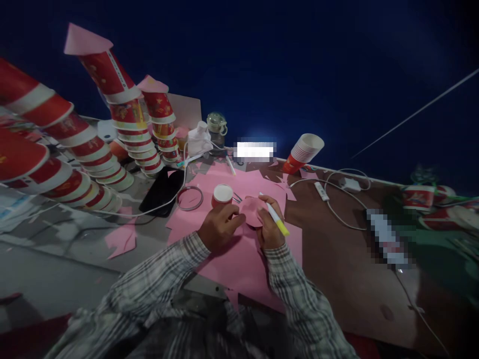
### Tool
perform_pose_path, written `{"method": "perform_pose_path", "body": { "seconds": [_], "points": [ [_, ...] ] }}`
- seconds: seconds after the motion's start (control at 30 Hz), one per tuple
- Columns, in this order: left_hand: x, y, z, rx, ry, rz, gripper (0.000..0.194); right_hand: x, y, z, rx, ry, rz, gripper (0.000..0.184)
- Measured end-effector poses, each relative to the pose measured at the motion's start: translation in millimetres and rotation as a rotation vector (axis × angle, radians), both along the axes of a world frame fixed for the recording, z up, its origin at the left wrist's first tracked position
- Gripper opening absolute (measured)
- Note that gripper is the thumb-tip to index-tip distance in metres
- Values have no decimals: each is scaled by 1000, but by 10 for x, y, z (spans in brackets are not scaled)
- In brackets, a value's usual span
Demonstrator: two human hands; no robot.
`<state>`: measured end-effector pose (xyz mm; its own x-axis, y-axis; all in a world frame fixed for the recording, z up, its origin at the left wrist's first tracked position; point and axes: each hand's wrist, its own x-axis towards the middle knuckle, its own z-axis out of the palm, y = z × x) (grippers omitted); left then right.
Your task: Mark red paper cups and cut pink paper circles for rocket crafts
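In my right hand [273, 224] are a round piece of pink paper [252, 210] and a white marker with a yellow end [276, 217]. The marker lies slantwise across the fingers, its yellow end toward me. My left hand [221, 225] is closed, with its fingertips at the left edge of the paper circle; their exact grip is partly hidden. Just behind the left hand stands a red paper cup [222, 193] with its pale round end up. Scissors, mostly covered, show a bit of metal between cup and circle. Large pink paper sheets [239, 269] lie under both hands.
Leaning into view at left are tall stacks of red cups [129, 114], some with pink cones. A roll of tape [189, 198], a black phone [164, 192] and a white cable lie nearby. Nested cups [304, 152] stand behind; a power strip [387, 237] lies right.
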<state>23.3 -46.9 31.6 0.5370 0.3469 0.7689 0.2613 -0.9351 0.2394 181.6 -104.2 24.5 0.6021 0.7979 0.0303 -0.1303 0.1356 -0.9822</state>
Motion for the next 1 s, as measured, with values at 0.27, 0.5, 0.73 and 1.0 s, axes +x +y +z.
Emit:
{"method": "perform_pose_path", "body": {
  "seconds": [0.27, 0.5, 0.73, 1.0],
  "points": [
    [-5, -67, 66, -1144, -263, -393, 46, -85, 17, 12, 131, 33, -2, 32],
    [102, -187, 164, -1642, -436, -300, 51, -141, -61, 10, 250, -211, 178, 32],
    [70, -135, 71, -2172, -461, -510, 45, 154, 58, -25, 208, -150, -96, 35],
    [36, -251, -196, -2272, 41, -888, 64, 321, 58, -24, -23, -686, -3, 30]
  ]
}}
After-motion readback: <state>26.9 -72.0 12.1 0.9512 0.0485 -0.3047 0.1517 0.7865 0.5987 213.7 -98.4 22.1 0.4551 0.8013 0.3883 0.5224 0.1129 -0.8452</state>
